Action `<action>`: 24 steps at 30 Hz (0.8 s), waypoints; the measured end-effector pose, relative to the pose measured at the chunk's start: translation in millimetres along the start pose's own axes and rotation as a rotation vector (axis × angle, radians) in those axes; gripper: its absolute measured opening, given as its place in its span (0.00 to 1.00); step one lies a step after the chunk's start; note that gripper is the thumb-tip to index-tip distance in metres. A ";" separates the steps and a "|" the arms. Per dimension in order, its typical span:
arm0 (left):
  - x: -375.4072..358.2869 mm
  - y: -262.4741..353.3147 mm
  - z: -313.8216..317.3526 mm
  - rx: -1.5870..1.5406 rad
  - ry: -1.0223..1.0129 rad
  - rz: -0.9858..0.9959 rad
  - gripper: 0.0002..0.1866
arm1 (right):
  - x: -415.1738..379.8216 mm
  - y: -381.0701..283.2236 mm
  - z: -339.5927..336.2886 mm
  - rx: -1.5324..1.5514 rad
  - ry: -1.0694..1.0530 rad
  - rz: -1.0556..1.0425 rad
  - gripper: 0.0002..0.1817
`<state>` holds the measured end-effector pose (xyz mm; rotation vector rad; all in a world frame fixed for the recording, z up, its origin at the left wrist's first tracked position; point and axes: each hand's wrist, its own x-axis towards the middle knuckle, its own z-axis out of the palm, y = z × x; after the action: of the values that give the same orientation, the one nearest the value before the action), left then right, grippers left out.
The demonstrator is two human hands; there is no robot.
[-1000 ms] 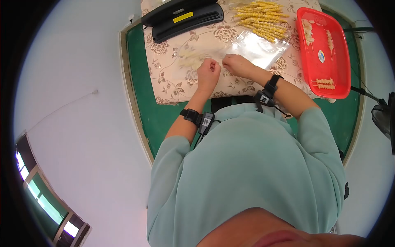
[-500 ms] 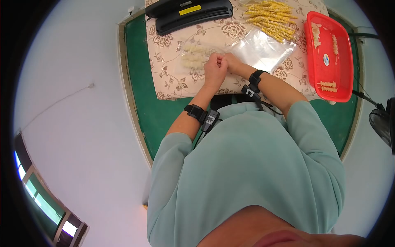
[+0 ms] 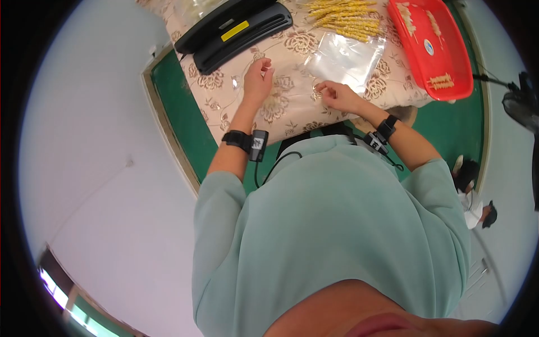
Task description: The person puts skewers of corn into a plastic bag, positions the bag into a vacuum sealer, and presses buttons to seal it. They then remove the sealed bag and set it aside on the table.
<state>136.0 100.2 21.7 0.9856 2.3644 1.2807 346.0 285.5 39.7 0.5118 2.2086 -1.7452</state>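
Head view: our hands, together a moment ago, have parted, so the two-handed hold seems finished. Our left hand [image 3: 257,84] is half curled; whether it pinches the faint clear film [image 3: 235,82] beside it, we cannot tell. Our right hand [image 3: 341,98] looks released, just below the clear bags [image 3: 347,60], upper centre-right of the frame.

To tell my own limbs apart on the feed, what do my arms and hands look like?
The left hand and right hand are ungloved. Pale green sleeves end near the elbows. Each wrist wears a black strap with a small, dark, boxy module bearing a white label with dark markings, and a black cable.
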 end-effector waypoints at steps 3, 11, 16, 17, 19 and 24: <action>32.8 -19.5 -5.9 0.269 -0.184 0.407 0.17 | -13.9 9.5 18.0 0.235 -0.106 0.188 0.29; 81.3 -32.9 20.4 0.199 -0.835 0.093 0.19 | 6.0 10.4 80.7 0.564 0.252 0.338 0.12; 88.9 -30.2 -10.4 0.050 -0.868 0.027 0.12 | 11.1 -6.0 74.7 0.129 0.580 0.064 0.08; 89.7 -27.6 -21.9 -0.070 -0.867 -0.064 0.09 | 13.5 -14.6 70.1 0.115 0.579 0.055 0.08; 88.3 -20.9 -47.2 -0.199 -0.842 -0.145 0.06 | 19.0 -37.6 60.3 0.222 0.640 -0.151 0.11; 66.6 -11.9 -114.3 -0.568 -0.649 -0.100 0.04 | 26.1 -110.9 38.1 -0.021 0.670 -0.334 0.21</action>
<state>21.9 69.0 82.1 0.8976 1.4354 1.2410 273.7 228.0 116.6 0.8663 2.9035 -1.9032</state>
